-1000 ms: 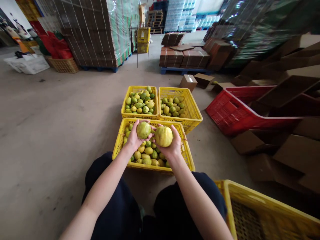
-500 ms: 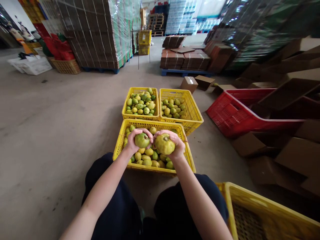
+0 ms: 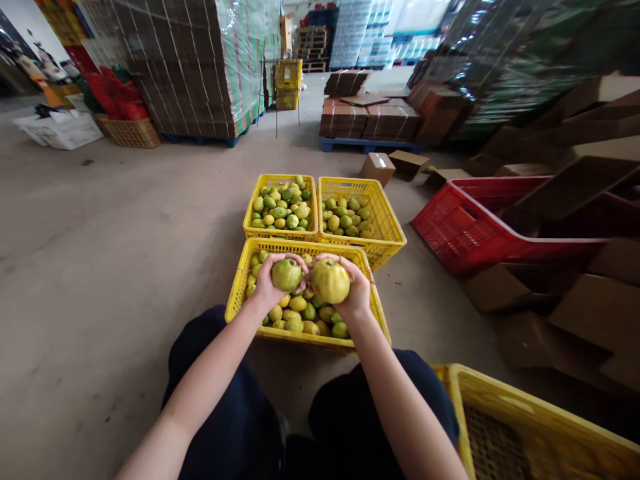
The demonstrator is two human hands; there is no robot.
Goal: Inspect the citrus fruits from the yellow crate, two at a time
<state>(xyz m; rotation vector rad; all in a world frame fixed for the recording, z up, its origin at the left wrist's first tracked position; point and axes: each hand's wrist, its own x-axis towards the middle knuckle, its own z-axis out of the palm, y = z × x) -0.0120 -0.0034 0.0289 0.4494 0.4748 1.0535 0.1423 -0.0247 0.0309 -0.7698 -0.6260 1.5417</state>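
My left hand (image 3: 267,280) is closed around a small green papaya (image 3: 287,275). A larger, yellow-green, ribbed papaya (image 3: 330,281) sits in the grip of my right hand (image 3: 358,288). Both fruits are held side by side with their ends tilted up towards me, and the fingertips behind them are partly hidden. Below my hands is the near yellow crate (image 3: 305,339), with many yellow and green papayas (image 3: 295,325) in it. My forearms and hands cover part of its contents.
Behind it stand a fuller yellow crate (image 3: 281,233) on the left and a part-filled yellow crate (image 3: 390,217) on the right. Another yellow crate (image 3: 540,408) is by my right knee. A red crate (image 3: 460,223) and loose cardboard boxes (image 3: 600,313) crowd the right side.
Both papayas have been tipped slightly and raised a little in my hands, so their ends now point more upward. The crates have not moved.
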